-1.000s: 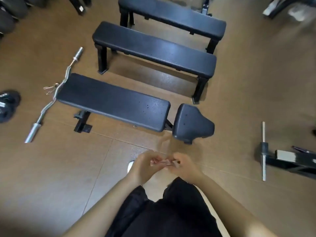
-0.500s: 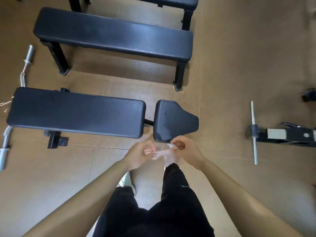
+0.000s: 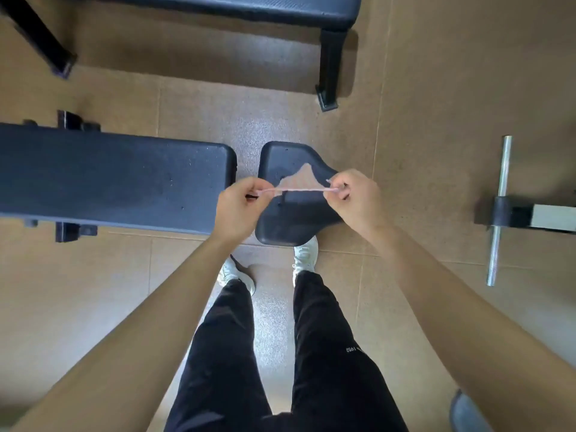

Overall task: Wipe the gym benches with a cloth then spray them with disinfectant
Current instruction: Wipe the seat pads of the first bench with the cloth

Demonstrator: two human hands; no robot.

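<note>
Tan tiled floor [image 3: 436, 88], long black bench [image 3: 109, 179] at left (pad flecked with specks), second bench [image 3: 249, 7] beyond, seat pad [image 3: 290, 219], steel bar [image 3: 498, 213] at right, left hand [image 3: 240, 207] and right hand [image 3: 358, 198] pinching a thin pink cloth [image 3: 300, 181] taut above the seat pad.

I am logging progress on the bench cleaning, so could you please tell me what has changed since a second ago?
The left hand and right hand have drawn apart sideways, spreading the pink cloth, earlier bunched between them. The person has stepped up to the near bench, so the hands are now over its seat pad. Both hands still pinch the cloth; the bench itself has not moved.
</note>
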